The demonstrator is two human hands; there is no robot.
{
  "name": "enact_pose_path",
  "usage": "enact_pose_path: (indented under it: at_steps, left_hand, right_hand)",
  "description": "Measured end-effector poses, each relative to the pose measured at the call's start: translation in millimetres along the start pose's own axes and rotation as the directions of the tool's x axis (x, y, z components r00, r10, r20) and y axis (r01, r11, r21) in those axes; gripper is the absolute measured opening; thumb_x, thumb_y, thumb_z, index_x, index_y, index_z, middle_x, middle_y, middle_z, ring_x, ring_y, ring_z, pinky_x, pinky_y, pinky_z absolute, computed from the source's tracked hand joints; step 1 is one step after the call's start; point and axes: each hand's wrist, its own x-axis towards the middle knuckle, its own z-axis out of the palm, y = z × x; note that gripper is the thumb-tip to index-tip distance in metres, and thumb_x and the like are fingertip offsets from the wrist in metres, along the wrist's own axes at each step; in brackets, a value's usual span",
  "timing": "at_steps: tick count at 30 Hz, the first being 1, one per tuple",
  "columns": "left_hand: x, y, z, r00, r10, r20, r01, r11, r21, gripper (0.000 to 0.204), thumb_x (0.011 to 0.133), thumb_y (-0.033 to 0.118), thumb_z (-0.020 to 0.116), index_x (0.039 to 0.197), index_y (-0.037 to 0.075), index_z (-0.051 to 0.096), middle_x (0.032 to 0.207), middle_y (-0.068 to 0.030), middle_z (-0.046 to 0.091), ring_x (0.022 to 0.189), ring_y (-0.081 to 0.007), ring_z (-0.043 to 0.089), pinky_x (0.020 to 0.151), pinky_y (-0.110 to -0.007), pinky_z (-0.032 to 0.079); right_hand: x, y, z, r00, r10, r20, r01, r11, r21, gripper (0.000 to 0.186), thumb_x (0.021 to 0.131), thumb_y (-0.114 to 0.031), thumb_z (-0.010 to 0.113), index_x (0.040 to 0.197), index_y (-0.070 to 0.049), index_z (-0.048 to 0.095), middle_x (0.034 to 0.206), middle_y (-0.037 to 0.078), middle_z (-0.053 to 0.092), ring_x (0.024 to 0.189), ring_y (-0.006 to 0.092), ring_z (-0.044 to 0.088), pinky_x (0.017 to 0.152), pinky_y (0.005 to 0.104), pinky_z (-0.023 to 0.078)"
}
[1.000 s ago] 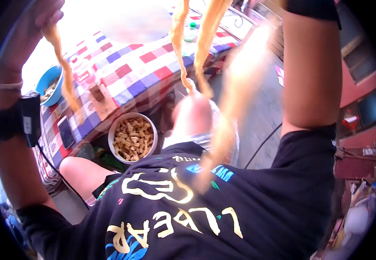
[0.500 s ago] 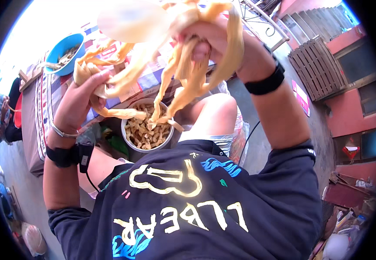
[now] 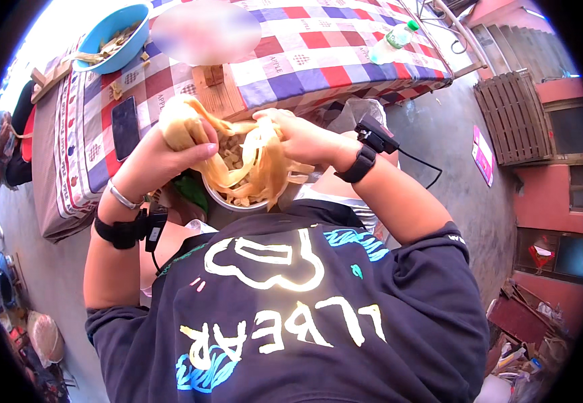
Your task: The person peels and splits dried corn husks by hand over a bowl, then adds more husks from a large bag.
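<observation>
Long, floppy pale-yellow strips (image 3: pixel 264 164), perhaps of a vegetable, hang between my hands in a loose loop. My left hand (image 3: pixel 160 160) is closed round a thick bunch of them, its thumb pressed along the near side. At the other end of the loop, my right hand (image 3: pixel 308 140) is closed on the strips, with its fingertips partly hidden by them. Directly below stands a round white bucket (image 3: pixel 237 207), holding many small cut pieces (image 3: pixel 232 153) of similar colour. The hanging strips cover part of its opening.
Ahead is a low table with a checked cloth (image 3: pixel 298 57). On it are a blue basin (image 3: pixel 118 55) of pieces, a dark phone (image 3: pixel 126 127), a wooden board with a block (image 3: pixel 219 97) and a green-capped bottle (image 3: pixel 395 42). A wooden pallet (image 3: pixel 510 117) leans at the right.
Both hands have come down from above the table to just over the bucket, bringing the strips with them. My right hand moved lower and nearer to me. More of the tabletop shows.
</observation>
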Motion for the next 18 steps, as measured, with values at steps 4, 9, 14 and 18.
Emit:
enact_pose_path:
  at_steps: [4,9,14,18]
  left_hand:
    - [8,-12,3,0.999,-0.021,0.033,0.021,1.0,0.003,0.01,0.086,0.008,0.066,0.092,0.003,0.061,0.087,0.0012,0.061,0.08,-0.0079,0.054,0.074,-0.025,0.046]
    - [12,-17,3,0.995,-0.078,0.059,0.08,0.997,-0.023,0.014,0.086,0.012,0.067,0.096,0.002,0.063,0.091,-0.0009,0.064,0.082,-0.0086,0.057,0.075,-0.025,0.047]
    - [14,-21,-3,0.992,-0.121,0.031,0.125,0.978,-0.167,0.016,0.087,0.013,0.063,0.098,0.001,0.064,0.093,-0.002,0.065,0.086,-0.0101,0.059,0.077,-0.025,0.048]
    - [15,-32,-4,0.99,-0.141,0.028,0.143,0.969,-0.203,0.015,0.087,0.01,0.062,0.098,0.001,0.064,0.095,-0.0029,0.064,0.088,-0.011,0.06,0.079,-0.026,0.047]
  right_hand:
    - [-5,-10,-15,0.96,0.266,0.087,-0.267,0.964,-0.009,0.029,0.084,-0.017,0.06,0.107,0.0,0.062,0.096,0.018,0.067,0.091,0.0274,0.065,0.081,0.0355,0.05]
    - [-5,-8,-22,0.955,0.26,0.145,-0.281,0.947,0.154,0.026,0.087,-0.019,0.06,0.104,0.0,0.063,0.089,0.013,0.07,0.081,0.0225,0.068,0.073,0.0327,0.052]
    - [2,-22,-30,0.939,0.3,0.169,-0.337,0.899,0.278,0.026,0.095,-0.024,0.057,0.105,-0.001,0.063,0.084,0.008,0.068,0.063,0.0127,0.065,0.06,0.0279,0.051]
    - [10,-39,-53,0.928,0.284,0.241,-0.355,0.873,0.335,0.029,0.091,-0.025,0.062,0.109,-0.001,0.062,0.086,0.007,0.067,0.062,0.0127,0.063,0.059,0.0271,0.052]
